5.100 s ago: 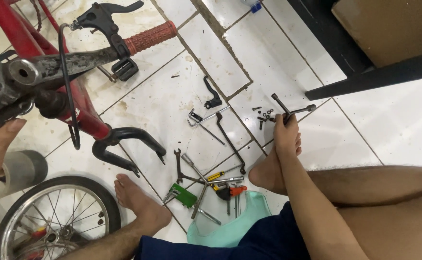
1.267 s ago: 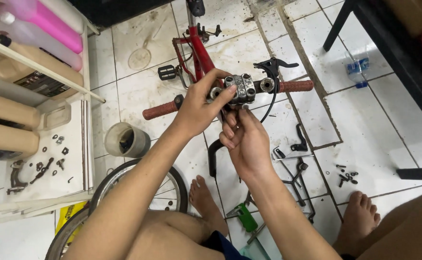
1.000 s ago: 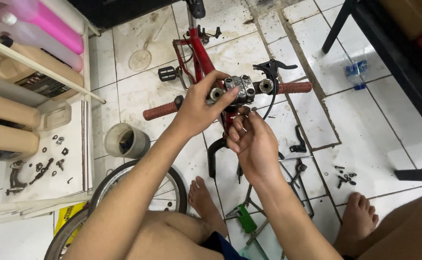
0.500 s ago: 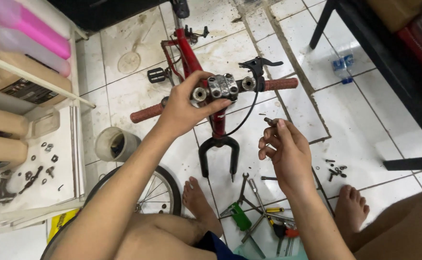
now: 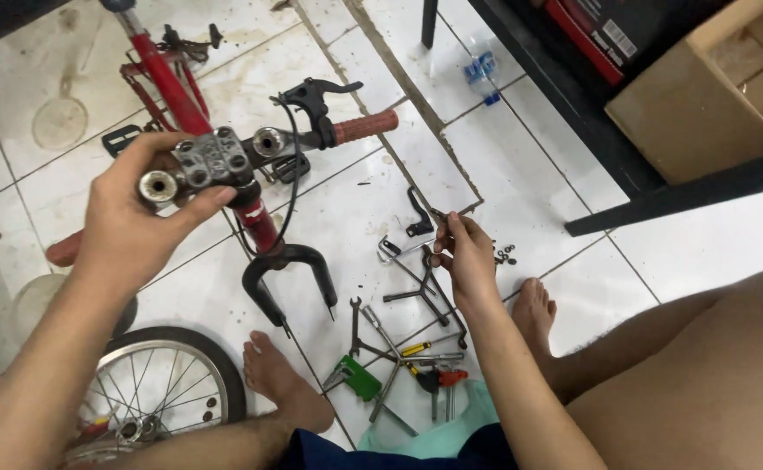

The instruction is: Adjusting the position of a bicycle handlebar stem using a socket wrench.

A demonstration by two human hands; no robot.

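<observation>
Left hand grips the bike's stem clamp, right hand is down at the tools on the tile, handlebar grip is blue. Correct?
Not quite: the handlebar grip is red, not blue, as the head view shows. The rest stands: the left hand holds the stem clamp, and the right hand is down at the tools on the tile.

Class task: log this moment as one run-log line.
left hand: grips stem clamp | right hand: pinches small tool over floor tools
</observation>
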